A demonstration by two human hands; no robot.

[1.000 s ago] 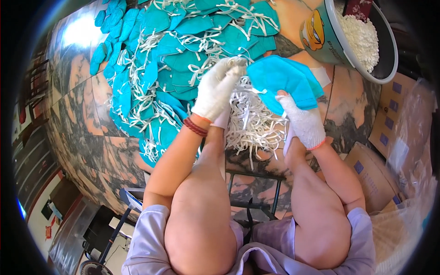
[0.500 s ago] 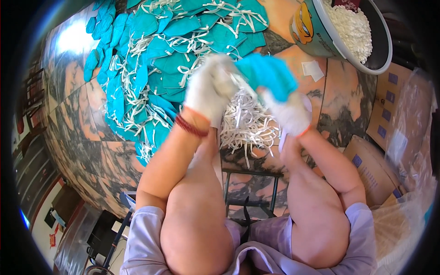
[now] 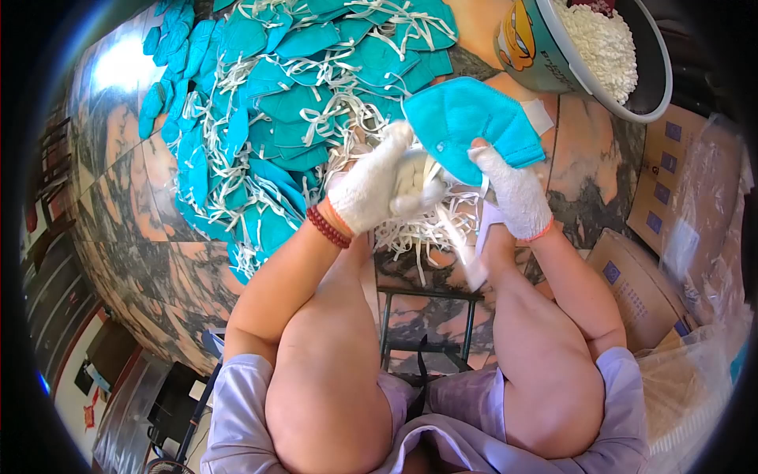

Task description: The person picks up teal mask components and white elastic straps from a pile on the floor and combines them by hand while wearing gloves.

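Note:
A teal folded face mask (image 3: pixel 474 126) is held up by its lower edge in my right hand (image 3: pixel 515 193), the thumb pressed on its near face. My left hand (image 3: pixel 377 180), in a white knit glove like the right, is beside the mask with its thumb apart from its fingers. No mask is in it. White strap ends hang between the hands under the mask. A blurred white strip (image 3: pixel 467 253) is in the air by my right foot. Below the hands is a heap of loose white strips (image 3: pixel 410 237). To the left spreads a large pile of teal masks (image 3: pixel 288 110) with white straps.
A bucket (image 3: pixel 545 55) of small white pieces (image 3: pixel 600 47) stands at the far right. Cardboard boxes (image 3: pixel 655 182) and clear plastic sheeting (image 3: pixel 703 237) line the right side. White paper (image 3: pixel 540 116) lies on the marble floor (image 3: pixel 130 197). A dark metal frame (image 3: pixel 430 296) shows between my legs.
My right hand has turned the mask to face me, spread flat. My left hand has moved apart from it, its fingers loosened. A white strip has appeared in the air near my right foot.

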